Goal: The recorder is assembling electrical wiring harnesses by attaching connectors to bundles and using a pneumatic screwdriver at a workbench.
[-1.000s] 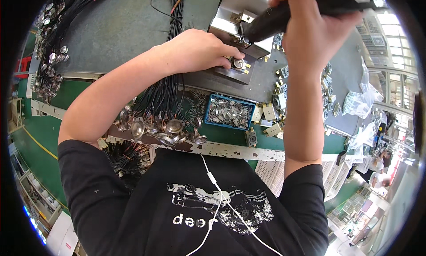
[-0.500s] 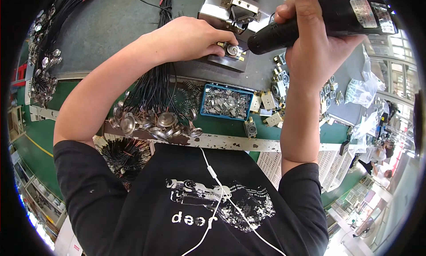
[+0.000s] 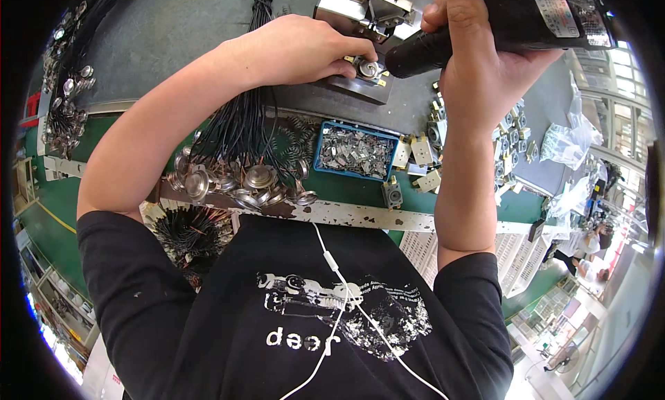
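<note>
My left hand [image 3: 315, 50] pinches a small round-topped metal switch part [image 3: 368, 69] between thumb and fingertips. The part rests on a dark metal block [image 3: 360, 90] on the bench, its brass-coloured tabs showing at the side. A black power tool [image 3: 512, 19] with a thick body and a tapering round nose is gripped in my right hand [image 3: 478, 67]. Its nose points left at the switch part, close to it; whether they touch I cannot tell. Behind the block stands a metal fixture [image 3: 381, 12] with a bracket on top.
A blue tray [image 3: 318, 150] of small metal clips stands near the bench edge. Left of it lie round metal discs [image 3: 260, 177] on black wires [image 3: 235, 133]. White-and-brass switch bodies [image 3: 421, 150] are scattered to the right, near clear plastic bags [image 3: 564, 144]. More wired discs [image 3: 69, 88] hang far left.
The view has shifted slightly. My left hand still pinches the switch part on the block, and the power tool's nose stays close beside it.
</note>
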The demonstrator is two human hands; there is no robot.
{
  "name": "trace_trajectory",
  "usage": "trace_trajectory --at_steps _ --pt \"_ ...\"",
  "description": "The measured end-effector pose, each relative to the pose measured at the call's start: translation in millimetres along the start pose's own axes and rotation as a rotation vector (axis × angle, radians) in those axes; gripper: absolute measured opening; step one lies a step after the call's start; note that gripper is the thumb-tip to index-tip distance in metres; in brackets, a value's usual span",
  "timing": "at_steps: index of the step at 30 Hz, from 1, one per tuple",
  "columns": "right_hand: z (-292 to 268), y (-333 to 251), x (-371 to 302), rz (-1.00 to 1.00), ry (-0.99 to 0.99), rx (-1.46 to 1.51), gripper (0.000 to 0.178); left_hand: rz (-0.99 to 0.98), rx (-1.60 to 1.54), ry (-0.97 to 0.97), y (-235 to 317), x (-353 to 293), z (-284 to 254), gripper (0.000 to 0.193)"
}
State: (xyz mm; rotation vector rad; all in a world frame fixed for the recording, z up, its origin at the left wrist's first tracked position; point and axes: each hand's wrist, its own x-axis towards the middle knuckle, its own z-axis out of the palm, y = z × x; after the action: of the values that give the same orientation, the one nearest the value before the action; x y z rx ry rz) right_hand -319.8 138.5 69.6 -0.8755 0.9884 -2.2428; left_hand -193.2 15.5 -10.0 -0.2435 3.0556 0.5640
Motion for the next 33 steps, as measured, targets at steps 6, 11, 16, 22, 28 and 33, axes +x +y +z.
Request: trace_trajectory --at_steps 6,11,16,22,28,33 --pt "-1.0 -0.6 -1.4 -0.042 0.014 -0.272 0.010 0.028 0.027 0.040 -2.1 0.7 5.2 0.032" --pt "0.2 -0.3 -4.9 -0.178 -0.143 -0.628 0.011 0.027 0.009 0.032 -0.6 -1.8 2.9 0.032" --pt "0.5 4.2 -6.2 -0.257 -0.163 -0.614 0.014 0.031 0.048 0.049 1.8 -4.1 5.2 0.029" --pt "-31.4 -3.0 6.5 -0.269 -0.174 -0.559 0.020 0.024 0.180 -0.262 28.7 1.7 -31.9 0.024" --pt "-21.0 -6.4 9.4 -0.367 -0.089 -0.553 0.021 0.558 0.193 -0.019 50.3 -15.3 28.4 0.004" --pt "-8.3 -4.9 28.8 -0.479 -0.049 -0.520 0.021 0.669 0.220 -0.089 52.1 -14.1 36.6 0.007"
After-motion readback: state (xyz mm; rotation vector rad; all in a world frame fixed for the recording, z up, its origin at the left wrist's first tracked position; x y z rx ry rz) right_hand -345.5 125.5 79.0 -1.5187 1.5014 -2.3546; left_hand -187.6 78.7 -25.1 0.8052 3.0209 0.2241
